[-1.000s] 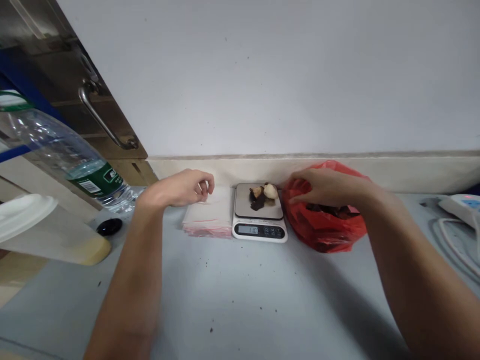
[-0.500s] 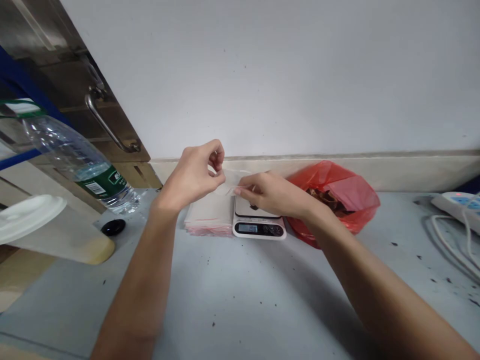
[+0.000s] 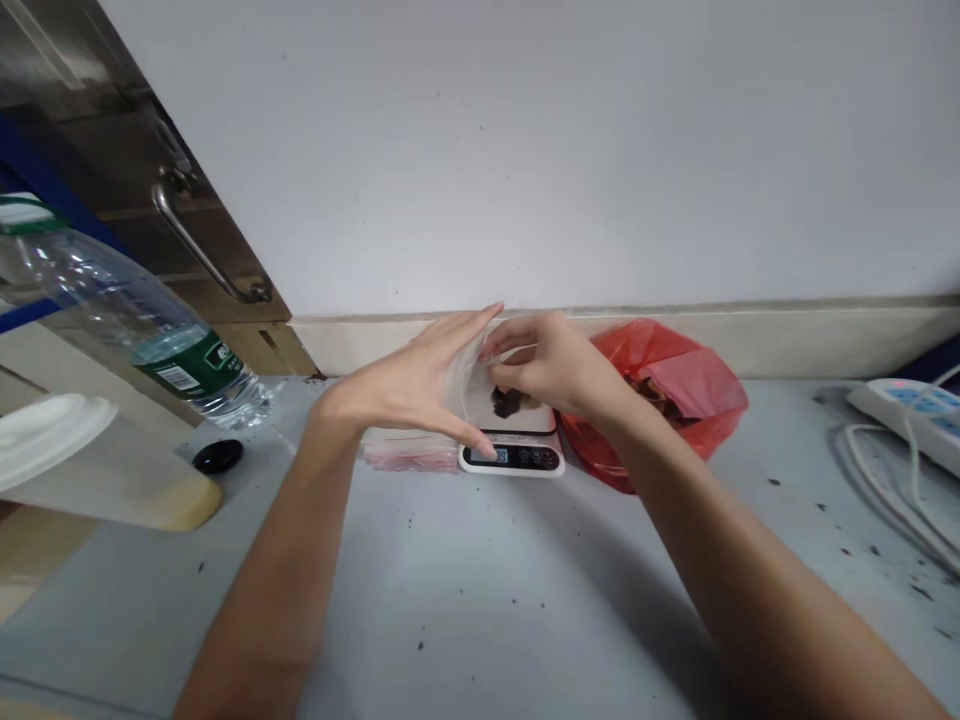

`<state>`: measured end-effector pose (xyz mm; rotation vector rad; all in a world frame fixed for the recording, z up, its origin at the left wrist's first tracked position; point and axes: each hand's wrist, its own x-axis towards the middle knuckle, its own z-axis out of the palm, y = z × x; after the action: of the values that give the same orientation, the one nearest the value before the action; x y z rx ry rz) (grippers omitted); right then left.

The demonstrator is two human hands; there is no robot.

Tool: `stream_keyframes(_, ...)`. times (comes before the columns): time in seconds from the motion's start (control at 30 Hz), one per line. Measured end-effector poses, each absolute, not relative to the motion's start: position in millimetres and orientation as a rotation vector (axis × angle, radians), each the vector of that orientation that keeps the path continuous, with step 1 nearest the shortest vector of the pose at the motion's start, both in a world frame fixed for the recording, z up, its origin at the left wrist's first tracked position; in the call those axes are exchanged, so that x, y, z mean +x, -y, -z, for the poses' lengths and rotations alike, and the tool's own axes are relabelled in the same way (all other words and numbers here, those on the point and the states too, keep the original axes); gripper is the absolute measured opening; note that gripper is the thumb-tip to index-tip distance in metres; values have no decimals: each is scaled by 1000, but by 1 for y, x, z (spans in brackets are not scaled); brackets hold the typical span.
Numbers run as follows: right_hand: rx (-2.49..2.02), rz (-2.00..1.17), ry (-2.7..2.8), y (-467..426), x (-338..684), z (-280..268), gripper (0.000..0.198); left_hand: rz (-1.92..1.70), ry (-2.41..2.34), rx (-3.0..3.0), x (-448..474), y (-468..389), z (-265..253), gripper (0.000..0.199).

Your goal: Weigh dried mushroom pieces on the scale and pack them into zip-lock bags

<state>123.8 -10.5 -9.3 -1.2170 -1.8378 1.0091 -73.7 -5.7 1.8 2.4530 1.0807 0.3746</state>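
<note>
I see small dark-and-pale dried pieces (image 3: 507, 402) on the white digital scale (image 3: 555, 461), half covered by the curled right hand (image 3: 553, 362); I cannot tell whether it pinches anything. The left hand (image 3: 401, 385) spreads wide at a thin clear plastic bag (image 3: 463, 388), thumb blocking some digits. The crinkled red plastic bag (image 3: 716, 385) is partly behind the right forearm.
</note>
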Motion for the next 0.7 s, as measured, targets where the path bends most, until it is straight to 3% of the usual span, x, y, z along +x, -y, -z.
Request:
stream_keyframes(0.07, -1176, -1014, 1793, 8, 123, 12, 14, -358, -1038, 2449, -71, 2, 2, 132)
stream_keyframes(0.23, -1158, -1043, 1758, 6, 125, 14, 18, -424, -1079, 2431, -71, 2, -1, 102)
stream_keyframes(0.4, -1212, -1123, 1763, 11, 127, 11, 23, -434, -1141, 2421, -74, 7, -3, 97)
stream_keyframes(0.57, -1176, -1151, 1818, 9, 127, 11, 19, -484, -1176, 2389, -72, 5, 2, 73)
stream_keyframes(0.7, -1059, -1185, 2042, 7, 127, 15, 14, -489, -1114, 2427, -70, 3, 6, 77)
